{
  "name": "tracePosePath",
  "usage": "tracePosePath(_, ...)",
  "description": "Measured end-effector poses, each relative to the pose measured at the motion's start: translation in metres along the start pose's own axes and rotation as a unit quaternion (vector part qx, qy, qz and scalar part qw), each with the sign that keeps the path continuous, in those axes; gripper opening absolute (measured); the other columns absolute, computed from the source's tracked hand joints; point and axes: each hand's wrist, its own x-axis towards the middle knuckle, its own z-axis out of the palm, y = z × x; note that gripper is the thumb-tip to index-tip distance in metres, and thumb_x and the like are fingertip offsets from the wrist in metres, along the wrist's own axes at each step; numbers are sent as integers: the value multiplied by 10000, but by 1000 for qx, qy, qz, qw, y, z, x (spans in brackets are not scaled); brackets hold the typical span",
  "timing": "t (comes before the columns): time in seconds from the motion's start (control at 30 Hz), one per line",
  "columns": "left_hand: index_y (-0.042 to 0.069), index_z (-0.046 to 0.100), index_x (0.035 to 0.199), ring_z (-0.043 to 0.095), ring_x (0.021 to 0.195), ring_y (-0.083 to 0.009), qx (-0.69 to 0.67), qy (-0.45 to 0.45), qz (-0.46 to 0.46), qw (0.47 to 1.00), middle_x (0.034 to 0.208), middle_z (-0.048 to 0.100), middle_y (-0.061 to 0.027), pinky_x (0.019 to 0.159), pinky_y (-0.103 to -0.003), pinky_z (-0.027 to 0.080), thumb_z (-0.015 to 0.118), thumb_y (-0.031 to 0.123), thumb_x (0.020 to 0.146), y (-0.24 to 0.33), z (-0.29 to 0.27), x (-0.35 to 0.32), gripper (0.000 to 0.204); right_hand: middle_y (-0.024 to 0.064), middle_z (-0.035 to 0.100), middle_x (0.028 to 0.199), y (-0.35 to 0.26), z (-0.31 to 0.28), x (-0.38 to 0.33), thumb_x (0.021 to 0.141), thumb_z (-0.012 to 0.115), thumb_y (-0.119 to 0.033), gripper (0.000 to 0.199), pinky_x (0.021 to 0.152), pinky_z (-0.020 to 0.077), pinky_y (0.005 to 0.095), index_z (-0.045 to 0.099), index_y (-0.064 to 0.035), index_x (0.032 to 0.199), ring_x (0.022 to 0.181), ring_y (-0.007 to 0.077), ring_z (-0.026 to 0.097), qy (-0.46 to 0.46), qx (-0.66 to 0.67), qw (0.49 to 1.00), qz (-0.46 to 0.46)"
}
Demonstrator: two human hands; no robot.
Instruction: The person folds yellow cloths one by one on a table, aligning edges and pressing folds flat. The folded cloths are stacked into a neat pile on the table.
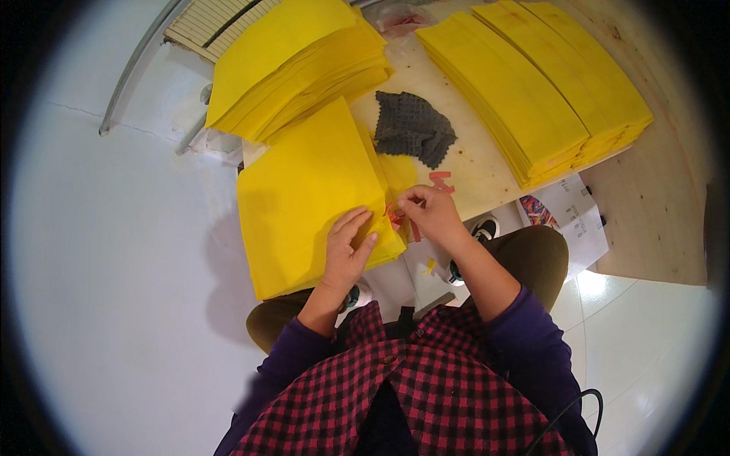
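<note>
My left hand (pixel 350 247) lies with its fingers stretched out on a stack of yellow fabric-like sheets (pixel 308 205), close to the stack's right edge. At that edge my right hand (pixel 432 216) pinches a small red strip (pixel 395 218) between thumb and fingertips; the fingers partly cover it. Another red piece (pixel 441 182), bent into an angular shape, rests on the table just beyond my right hand. A crumpled dark grey cloth (pixel 411 128) with a zigzag edge sits farther back.
A taller yellow stack (pixel 296 68) stands at the far left, and long yellow stacks (pixel 540 91) fill the far right of the pale wooden table (pixel 487 194). A white box (pixel 574 220) with a colourful patch stands below the table's right edge. A metal tube (pixel 129 72) curves at upper left.
</note>
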Motion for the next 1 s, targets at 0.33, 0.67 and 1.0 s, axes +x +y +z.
tracePosePath(0.33, 17, 600, 1192, 504, 1198, -286, 12, -32, -16, 999, 1270, 565, -142, 1036, -357, 368, 645, 193, 873, -2, -2, -2, 367, 129, 684, 725, -8, 6, 28, 845, 632, -163, 213, 583, 532, 323, 649, 49, 859, 613, 216, 673, -101, -111, 989, 12)
tracePosePath(0.67, 21, 603, 1189, 505, 1198, -289, 11, -24, -6, 1000, 1271, 565, -144, 1035, -364, 369, 644, 185, 868, -3, -2, -2, 363, 132, 682, 727, -10, 0, 29, 846, 642, -143, 191, 531, 527, 314, 641, 47, 820, 612, 192, 670, -118, -119, 985, 27)
tracePosePath(1.0, -23, 606, 1138, 547, 1124, -354, -6, 3, 11, 1000, 1199, 593, -195, 992, -397, 406, 691, 184, 793, -1, 0, -1, 410, 109, 656, 655, -17, 5, 31, 835, 642, -118, 173, 499, 498, 293, 635, 45, 778, 548, 175, 645, -146, -16, 983, 113)
